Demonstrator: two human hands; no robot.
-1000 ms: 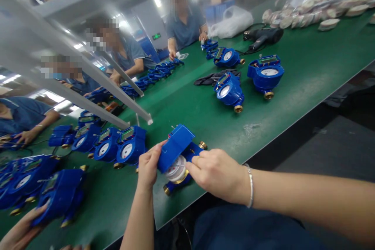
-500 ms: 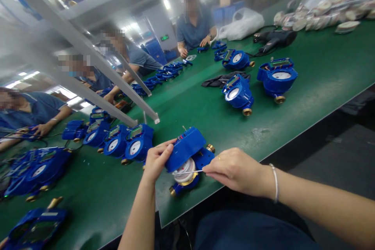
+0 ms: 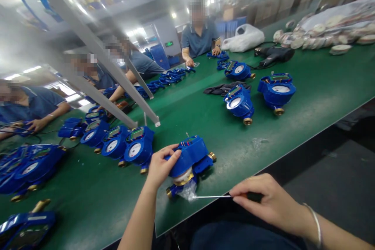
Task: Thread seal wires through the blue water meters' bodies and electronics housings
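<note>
My left hand (image 3: 161, 166) is closed on the blue upper housing of a water meter (image 3: 190, 156) near the table edge. The housing is tilted, with small wires at its top and a white register and brass ring partly showing underneath. In my right hand (image 3: 263, 197) is a thin screwdriver (image 3: 212, 196) with a long metal shaft; its handle is mostly hidden by my fingers. The shaft's tip touches a crumpled piece of clear plastic film (image 3: 189, 190) at the front of the meter, beside a brass pipe end.
More blue water meters (image 3: 137, 146) stand in a row to the left, and others (image 3: 277, 90) to the right. A black heat gun (image 3: 274, 55), a dark cloth (image 3: 218, 88) and a white plastic bag (image 3: 244, 38) lie farther back. Metal shelf posts (image 3: 143, 105) rise at left. Co-workers sit opposite.
My right hand has moved down and right, drawing the screwdriver tip away from the register. Clear film now shows at the tip. My left hand stays on the housing, which sits lower over the register.
</note>
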